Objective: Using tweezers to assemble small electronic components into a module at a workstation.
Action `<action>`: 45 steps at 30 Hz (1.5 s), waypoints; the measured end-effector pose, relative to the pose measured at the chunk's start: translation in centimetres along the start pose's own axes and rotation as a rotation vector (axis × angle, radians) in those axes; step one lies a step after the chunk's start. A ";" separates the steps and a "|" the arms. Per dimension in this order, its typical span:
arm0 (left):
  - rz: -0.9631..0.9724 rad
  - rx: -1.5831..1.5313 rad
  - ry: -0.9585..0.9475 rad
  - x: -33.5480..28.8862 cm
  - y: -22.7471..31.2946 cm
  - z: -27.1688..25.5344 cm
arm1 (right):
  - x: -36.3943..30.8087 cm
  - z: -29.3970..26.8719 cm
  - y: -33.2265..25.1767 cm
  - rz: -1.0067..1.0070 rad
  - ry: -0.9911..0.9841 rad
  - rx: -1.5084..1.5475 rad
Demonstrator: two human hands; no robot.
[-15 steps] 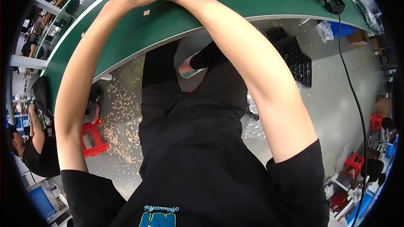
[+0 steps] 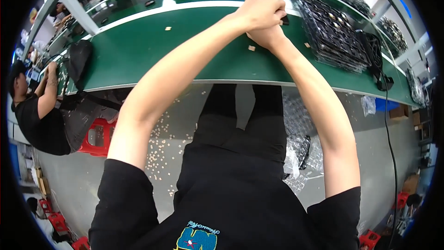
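Over the far part of the green table (image 2: pixel 152 48), my two hands are close together. My left hand (image 2: pixel 260 10) lies on top, its fingers curled down and closed. At its fingertips a small black piece (image 2: pixel 285 20) peeks out; its kind is too small to make out. Below and partly behind it, my right hand (image 2: pixel 267 36) presses close, with its fingers hidden by the left hand. A small beige paper square (image 2: pixel 251 48) lies on the table just under the hands, and another paper square (image 2: pixel 168 28) lies farther left.
Right of my hands stands a stack of clear plastic trays (image 2: pixel 340 58) holding dark parts. Beside it sits a black cable bundle (image 2: pixel 371 48), with a cord hanging off the edge. A black bag (image 2: pixel 79 62) and a seated co-worker (image 2: pixel 39 111) are at the left, near a red stool (image 2: pixel 98 136).
The view has tilted up, showing more of the table and the tray stack. My hands now appear lower and farther right in the picture, still together, with the black piece visible.
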State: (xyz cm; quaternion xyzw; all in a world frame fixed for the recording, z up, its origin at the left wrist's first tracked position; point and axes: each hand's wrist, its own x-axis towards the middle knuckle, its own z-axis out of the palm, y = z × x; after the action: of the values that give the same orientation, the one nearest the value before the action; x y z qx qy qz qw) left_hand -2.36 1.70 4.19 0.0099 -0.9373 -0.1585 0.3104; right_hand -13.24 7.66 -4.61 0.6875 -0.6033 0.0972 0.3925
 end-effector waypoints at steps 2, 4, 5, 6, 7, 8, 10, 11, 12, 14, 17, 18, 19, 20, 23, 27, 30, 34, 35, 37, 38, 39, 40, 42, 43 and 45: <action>-0.118 0.034 0.075 -5.1 -5.1 -5.0 | 4.5 0.3 -5.1 -0.020 -0.185 0.199; -0.103 -0.059 0.173 -7.2 -6.8 -9.3 | 4.8 0.0 -5.6 -0.003 -0.134 0.227; -0.098 -0.076 0.145 -9.0 -7.0 -11.9 | 4.6 -0.1 -5.3 0.080 -0.125 0.298; -0.096 -0.044 0.098 -11.4 -7.2 -14.7 | 4.5 -0.6 -5.2 0.161 -0.114 0.368; -0.191 0.045 -0.036 -14.1 -6.9 -17.8 | 4.2 -1.1 -5.3 0.277 -0.047 0.514; -0.280 0.109 -0.198 -17.7 -6.7 -21.4 | 4.1 -1.9 -5.6 0.384 0.026 0.663; -0.523 0.265 -0.486 -25.2 -6.1 -26.0 | 2.6 -4.8 -6.0 0.577 -0.019 0.931; -0.603 0.560 -0.492 -30.2 -5.5 -27.2 | 1.8 -6.5 -6.5 0.657 -0.066 1.042; -0.725 0.636 -0.511 -33.7 -4.3 -28.6 | 0.7 -7.5 -6.5 0.634 -0.076 0.980; -0.907 0.736 -0.636 -35.7 -2.3 -29.9 | -1.3 -9.1 -6.9 0.717 -0.061 1.015; -0.839 0.718 -0.445 -33.8 -3.1 -28.2 | -3.4 -10.3 -7.3 0.706 -0.047 0.809; -0.791 0.681 -0.398 -31.9 -3.7 -26.9 | -4.1 -10.4 -7.1 0.603 -0.072 0.692; -0.724 0.574 -0.321 -30.1 -4.6 -25.0 | -4.4 -10.0 -6.8 0.493 -0.057 0.551; -0.654 0.468 -0.244 -28.4 -5.6 -23.3 | -4.7 -9.7 -6.4 0.383 -0.042 0.410; -0.489 0.422 -0.212 -25.7 -8.8 -18.0 | -6.9 -9.2 -4.8 0.528 -0.153 0.305; -0.514 0.431 -0.274 -25.1 -11.7 -13.4 | -9.2 -8.0 -3.4 0.584 -0.198 0.298; -0.546 0.389 -0.287 -24.7 -11.2 -12.4 | -8.9 -7.9 -4.3 0.726 -0.289 0.385; -0.622 0.260 -0.240 -25.7 -8.2 -13.0 | -6.2 -8.7 -6.1 0.771 -0.216 0.661; -0.636 0.224 -0.228 -26.1 -7.4 -13.1 | -5.1 -9.1 -7.4 0.821 -0.202 0.795; -0.674 0.179 -0.198 -27.3 -6.1 -13.3 | -3.1 -9.0 -9.3 0.743 -0.179 0.996; -0.688 0.143 -0.173 -27.3 -5.3 -13.4 | -2.3 -9.1 -10.0 0.740 -0.166 1.132; -0.680 0.138 -0.170 -27.4 -4.6 -13.3 | -1.6 -9.2 -10.8 0.789 -0.187 1.278; -0.676 0.140 -0.163 -27.7 -3.8 -13.2 | -0.9 -9.2 -11.4 0.828 -0.209 1.430; -0.677 0.132 -0.143 -27.3 -2.5 -12.0 | -0.1 -9.0 -11.7 0.866 -0.197 1.608; -0.680 0.108 -0.134 -27.1 -2.0 -11.3 | -0.1 -8.3 -11.9 0.977 -0.076 1.794; -0.641 0.130 -0.136 -25.9 -1.3 -10.0 | -0.2 -8.0 -11.4 1.092 0.067 1.914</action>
State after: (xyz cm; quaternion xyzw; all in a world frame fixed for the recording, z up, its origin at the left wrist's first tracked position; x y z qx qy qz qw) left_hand 24.25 0.62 -3.61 0.3135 -0.9131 -0.1883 0.1803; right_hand -0.25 12.64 -4.21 0.3452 -0.4904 0.7033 -0.3817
